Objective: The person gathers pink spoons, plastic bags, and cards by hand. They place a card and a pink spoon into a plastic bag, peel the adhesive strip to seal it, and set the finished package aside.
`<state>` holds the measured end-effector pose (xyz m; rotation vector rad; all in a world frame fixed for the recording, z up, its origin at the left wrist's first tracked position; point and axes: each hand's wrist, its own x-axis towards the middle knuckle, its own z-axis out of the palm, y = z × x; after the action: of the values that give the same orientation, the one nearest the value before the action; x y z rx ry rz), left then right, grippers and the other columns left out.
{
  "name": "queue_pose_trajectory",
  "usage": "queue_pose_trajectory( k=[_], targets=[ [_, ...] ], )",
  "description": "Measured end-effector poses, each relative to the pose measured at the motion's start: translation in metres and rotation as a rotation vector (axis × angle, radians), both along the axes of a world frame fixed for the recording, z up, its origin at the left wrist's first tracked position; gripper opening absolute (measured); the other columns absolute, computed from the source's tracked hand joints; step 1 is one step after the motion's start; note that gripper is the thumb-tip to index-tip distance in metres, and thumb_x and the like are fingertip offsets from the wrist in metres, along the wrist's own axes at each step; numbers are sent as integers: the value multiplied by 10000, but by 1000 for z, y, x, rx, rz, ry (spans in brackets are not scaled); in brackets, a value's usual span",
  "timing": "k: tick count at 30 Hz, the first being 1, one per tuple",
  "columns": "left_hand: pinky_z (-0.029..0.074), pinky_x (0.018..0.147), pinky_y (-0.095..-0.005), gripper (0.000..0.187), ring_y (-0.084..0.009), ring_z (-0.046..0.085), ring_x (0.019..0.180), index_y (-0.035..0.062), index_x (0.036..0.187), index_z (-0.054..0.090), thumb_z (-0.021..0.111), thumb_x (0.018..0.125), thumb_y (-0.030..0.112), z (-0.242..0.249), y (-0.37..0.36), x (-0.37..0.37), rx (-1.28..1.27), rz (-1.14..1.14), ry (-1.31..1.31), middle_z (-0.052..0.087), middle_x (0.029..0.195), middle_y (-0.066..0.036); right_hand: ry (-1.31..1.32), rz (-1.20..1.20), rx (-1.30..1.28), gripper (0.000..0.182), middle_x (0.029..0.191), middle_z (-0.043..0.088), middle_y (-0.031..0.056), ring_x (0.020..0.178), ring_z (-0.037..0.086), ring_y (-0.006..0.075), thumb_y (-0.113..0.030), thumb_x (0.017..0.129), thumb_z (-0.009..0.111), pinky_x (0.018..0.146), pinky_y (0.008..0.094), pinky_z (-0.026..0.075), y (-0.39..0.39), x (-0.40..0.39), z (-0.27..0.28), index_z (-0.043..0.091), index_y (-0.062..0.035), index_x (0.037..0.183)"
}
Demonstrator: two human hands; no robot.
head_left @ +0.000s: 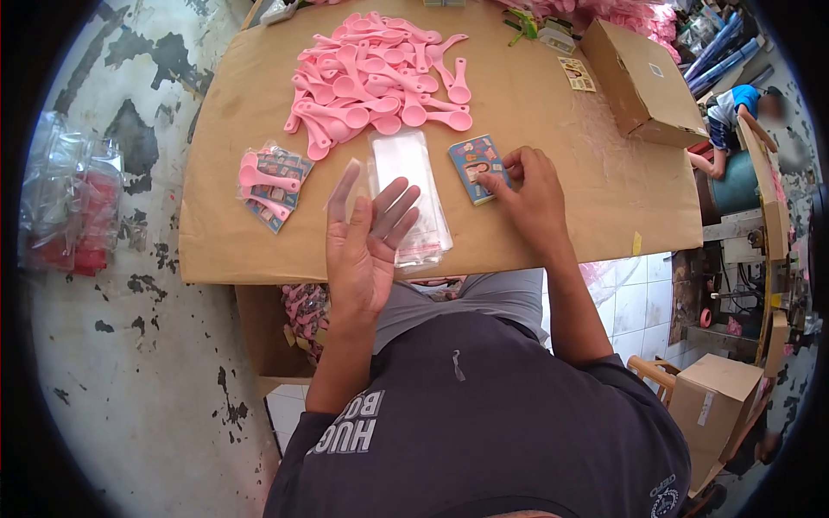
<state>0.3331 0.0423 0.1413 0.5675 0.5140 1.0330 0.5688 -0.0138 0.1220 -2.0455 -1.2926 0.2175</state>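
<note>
My left hand point(361, 259) is raised over the table's near edge, palm toward me and fingers spread. A clear plastic bag point(343, 197) lies across its fingers, with the thumb in front. Behind it on the table is a stack of clear plastic bags point(408, 173). My right hand point(535, 194) is at the right side of a stack of blue printed cards point(475, 164), thumb on the top card and fingers curled at its edge. To the left, pink measuring spoons point(272, 177) in clear bags lie on more blue cards point(275, 220).
A big heap of pink spoons point(371, 73) covers the back of the brown table point(622, 207). At the back right are a cardboard box point(643, 82), a printed card point(577, 74) and a green tool point(522, 26). Another person point(734, 112) sits beyond the table at right.
</note>
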Motion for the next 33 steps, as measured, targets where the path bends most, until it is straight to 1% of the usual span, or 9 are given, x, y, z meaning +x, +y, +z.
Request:
queue_pose_trajectory(
  k=[3,5,8,15,17,18,20,25,33],
  targets=[
    [566,1004,-423,464,-352,624,1227,136,1495,338,507,1063,138,3,0,3,33,-14,19,582,1349,-272,103,-7,75,379,881,607,104,820,586,235,-331,831,810,731,384,484,3,5,-7,610,-21,915],
    [567,1002,-418,456,-340,631,1220,107,1487,353,513,1061,142,3,1,6,34,-7,28,590,1341,-264,283,-43,129,319,834,625,106,724,589,207,-261,867,789,665,355,476,4,7,-8,614,6,876],
    [572,997,-410,422,-330,638,1210,68,1456,391,514,1064,165,1,4,9,43,-18,20,602,1327,-254,319,-55,149,244,816,639,110,670,580,186,-195,924,730,628,328,461,2,10,-10,643,31,889],
    [578,989,-394,372,-344,641,1202,23,1393,446,500,1074,207,2,8,16,-13,1,-37,621,1296,-252,75,-64,375,199,780,633,66,632,537,112,-163,1003,627,581,283,434,-5,2,3,680,29,995],
    [575,996,-395,377,-359,628,1218,9,1385,444,533,1058,175,6,8,17,-29,2,-100,623,1286,-261,496,13,385,206,778,630,18,603,512,52,-182,1025,608,540,233,413,-13,-8,11,675,13,1029],
    [575,996,-395,377,-359,628,1218,9,1385,444,533,1058,175,7,8,18,-26,6,-98,623,1286,-261,498,17,386,206,778,630,18,603,512,52,-182,1025,608,540,233,413,-17,-12,14,675,13,1029],
    [572,993,-390,391,-363,616,1234,1,1375,447,579,1032,134,10,8,24,45,54,-21,618,1291,-265,825,172,256,211,794,628,-12,606,511,17,-200,1034,604,527,190,404,-26,-19,19,663,-1,1076],
    [571,980,-377,444,-304,630,1214,0,1413,429,598,1013,93,7,7,32,57,35,17,600,1330,-245,1068,341,150,176,791,649,-8,607,580,48,-162,996,668,538,200,441,-31,-33,24,651,-7,1077],
    [583,946,-353,470,-245,646,1175,-16,1444,412,582,1023,106,9,0,41,80,1,-10,593,1350,-233,1048,308,262,180,825,666,18,643,601,60,-145,993,667,577,213,485,-34,-40,21,642,12,1079]
  ],
)
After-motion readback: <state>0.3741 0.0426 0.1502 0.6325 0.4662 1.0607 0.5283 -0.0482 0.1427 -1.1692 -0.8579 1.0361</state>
